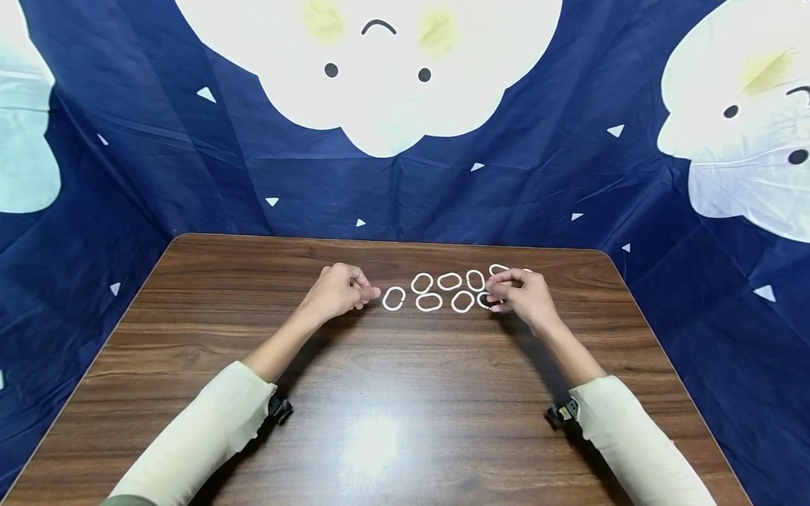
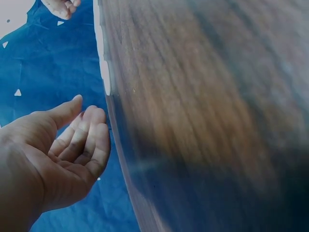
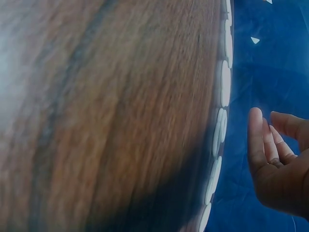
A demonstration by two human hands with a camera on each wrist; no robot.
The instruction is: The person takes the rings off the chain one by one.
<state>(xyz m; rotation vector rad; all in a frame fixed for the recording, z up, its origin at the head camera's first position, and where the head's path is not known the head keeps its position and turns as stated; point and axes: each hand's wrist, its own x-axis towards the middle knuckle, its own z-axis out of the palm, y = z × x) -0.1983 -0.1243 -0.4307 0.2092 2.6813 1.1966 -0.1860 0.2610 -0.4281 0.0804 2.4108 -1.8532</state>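
Several white oval rings (image 1: 429, 310) lie flat on the wooden table near its far edge, in two loose rows. The leftmost ring (image 1: 384, 301) sits a little apart, with a small gap at its lower right. My left hand (image 1: 342, 289) hovers just left of it, thumb toward the ring; its fingers (image 2: 99, 145) are loosely bent around nothing. Over the right end of the group is my right hand (image 1: 522, 295), partly covering some rings. In the right wrist view its fingers (image 3: 256, 140) are relaxed and hold nothing, beside the edge-on rings (image 3: 225, 84).
The brown wood-grain table (image 1: 405, 372) reflects a bright light near its front. A dark blue cloth (image 1: 158, 161) with white clouds hangs behind and at both sides. Each cream sleeve (image 1: 209, 422) has a small black device (image 1: 279, 408) at the cuff.
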